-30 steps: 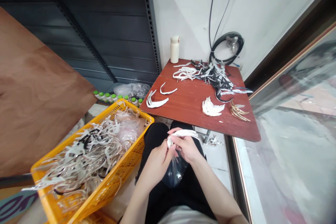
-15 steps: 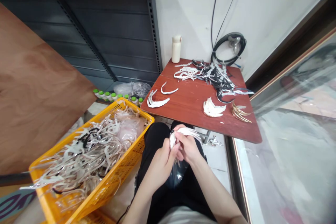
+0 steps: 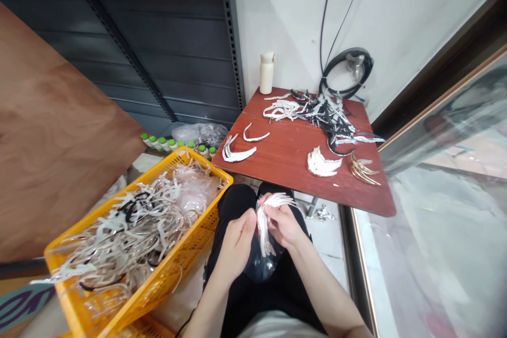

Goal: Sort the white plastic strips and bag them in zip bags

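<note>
A cream bottle stands upright at the back left corner of the bench, near the white wall. A round coil of black cable is by the back edge, and 2 dark cords go up the wall above it. On the left is a big dark grey rack. Low down, little bottles with green lids make a row beside a crinkly clear bag. A large brown sheet is at the far left.
</note>
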Motion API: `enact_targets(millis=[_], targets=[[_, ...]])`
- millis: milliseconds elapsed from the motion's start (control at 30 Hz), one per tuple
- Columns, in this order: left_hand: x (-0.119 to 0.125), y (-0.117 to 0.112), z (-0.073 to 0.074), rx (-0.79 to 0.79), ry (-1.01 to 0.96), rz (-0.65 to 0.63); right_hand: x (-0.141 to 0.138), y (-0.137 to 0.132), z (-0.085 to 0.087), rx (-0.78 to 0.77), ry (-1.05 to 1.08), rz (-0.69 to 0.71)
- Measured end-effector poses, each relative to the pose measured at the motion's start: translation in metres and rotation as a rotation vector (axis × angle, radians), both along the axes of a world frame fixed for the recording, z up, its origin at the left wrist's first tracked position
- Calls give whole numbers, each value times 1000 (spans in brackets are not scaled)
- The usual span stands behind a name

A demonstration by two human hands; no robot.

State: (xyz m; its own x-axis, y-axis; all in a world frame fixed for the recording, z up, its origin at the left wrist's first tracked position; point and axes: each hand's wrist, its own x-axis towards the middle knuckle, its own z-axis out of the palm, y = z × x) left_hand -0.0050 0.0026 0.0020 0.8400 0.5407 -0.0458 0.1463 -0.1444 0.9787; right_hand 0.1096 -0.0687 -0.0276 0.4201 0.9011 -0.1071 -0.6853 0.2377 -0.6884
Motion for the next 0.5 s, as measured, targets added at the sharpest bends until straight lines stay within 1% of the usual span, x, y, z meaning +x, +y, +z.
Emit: enact_targets(millis=[67,133,267,333,400,467,500], targets=[[-1,2,-3,-36,-27,15,2,-2,2,17,-23,69],[-1,4,-4,-58,-35,-4,3,-5,5,29,-58,121],[-2,6,-4,-85,-5,-23,6,-9,9,4,-157,165],[-2,6,-5,-66,13,-9,8,-10,9,-21,-220,166],[-1,5,-5,-17,31,43,9,-10,7,-52,-279,145],[-1,3,-2,39,43,96,10,-9,4,-90,-295,89],[-1,2,-1,61,47,97,10,-8,3,-108,-288,52]])
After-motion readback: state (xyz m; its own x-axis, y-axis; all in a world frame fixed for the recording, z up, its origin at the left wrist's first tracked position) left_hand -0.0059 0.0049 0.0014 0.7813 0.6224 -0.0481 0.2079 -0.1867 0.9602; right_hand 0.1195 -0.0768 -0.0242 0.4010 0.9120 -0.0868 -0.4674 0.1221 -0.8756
